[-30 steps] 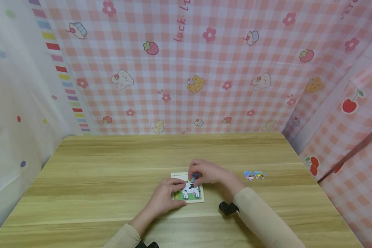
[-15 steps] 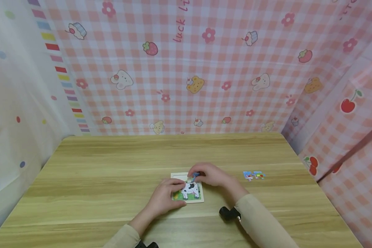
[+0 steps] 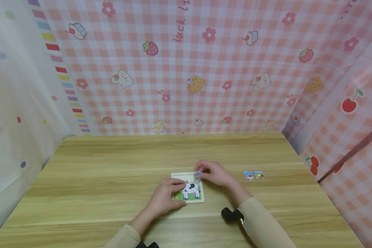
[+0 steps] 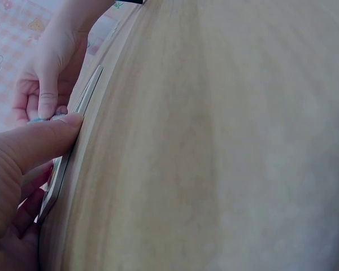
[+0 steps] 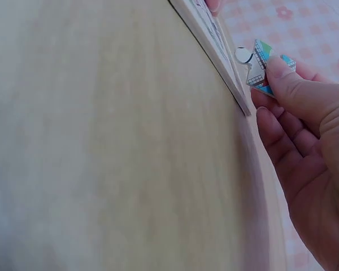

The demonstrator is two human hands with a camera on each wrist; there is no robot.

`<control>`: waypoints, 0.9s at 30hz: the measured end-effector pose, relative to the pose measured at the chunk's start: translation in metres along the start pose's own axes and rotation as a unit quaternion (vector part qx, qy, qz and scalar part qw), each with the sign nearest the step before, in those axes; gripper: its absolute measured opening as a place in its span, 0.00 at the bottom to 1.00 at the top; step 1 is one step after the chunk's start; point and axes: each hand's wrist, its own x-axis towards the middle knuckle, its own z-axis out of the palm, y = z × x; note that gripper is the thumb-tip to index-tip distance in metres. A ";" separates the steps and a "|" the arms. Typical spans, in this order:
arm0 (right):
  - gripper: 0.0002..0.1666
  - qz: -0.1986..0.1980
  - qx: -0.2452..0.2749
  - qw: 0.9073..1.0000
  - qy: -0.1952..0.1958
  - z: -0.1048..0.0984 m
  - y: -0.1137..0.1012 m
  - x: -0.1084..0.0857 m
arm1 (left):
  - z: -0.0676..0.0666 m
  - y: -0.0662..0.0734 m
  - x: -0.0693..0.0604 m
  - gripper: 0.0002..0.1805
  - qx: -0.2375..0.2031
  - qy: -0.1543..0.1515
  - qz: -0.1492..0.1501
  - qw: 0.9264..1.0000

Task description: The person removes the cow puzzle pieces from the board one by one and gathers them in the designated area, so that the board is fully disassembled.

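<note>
A small jigsaw puzzle tray (image 3: pixel 203 197) lies on the table in the head view, with a cow picture (image 3: pixel 190 190) filling its lower part and a pale bare strip along the top. My left hand (image 3: pixel 165 196) grips the tray's left side, its thumb at the near edge and its fingers over the picture. Over the tray's far right corner, my right hand (image 3: pixel 215 173) pinches a puzzle piece (image 5: pixel 257 65) between thumb and fingers. Blue, white and green show on that piece in the right wrist view, tilted and partly covered by the thumb.
Two loose puzzle pieces, one mostly blue (image 3: pixel 248 176) and one with yellow and red (image 3: pixel 259 175), lie side by side to the right. The wooden table (image 3: pixel 111 165) ends at a pink checked cloth (image 3: pixel 173 103) behind. A black wrist device (image 3: pixel 230 215) sits by the right sleeve.
My right hand has shifted a little to the right with the pinched piece, which now sits over the tray's corner at another angle. The left hand and the tray have stayed put.
</note>
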 end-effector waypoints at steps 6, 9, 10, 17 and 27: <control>0.06 -0.018 0.027 0.999 0.030 -0.007 0.007 -0.012 | 0.001 0.000 0.000 0.33 0.002 0.002 0.002 1.000; 0.06 -0.019 0.032 0.998 0.041 -0.013 0.011 -0.021 | 0.001 0.000 0.000 0.32 0.005 0.003 0.003 1.000; 0.06 -0.018 0.032 0.998 0.046 -0.015 0.012 -0.024 | 0.001 0.000 0.000 0.32 0.006 0.004 0.004 1.000; 0.07 -0.022 0.043 0.994 0.095 -0.028 0.025 -0.044 | 0.002 -0.001 0.000 0.32 0.006 0.001 0.003 1.000; 0.08 -0.015 0.059 0.989 0.137 -0.047 0.035 -0.072 | 0.001 0.000 0.000 0.33 0.002 0.000 -0.002 1.000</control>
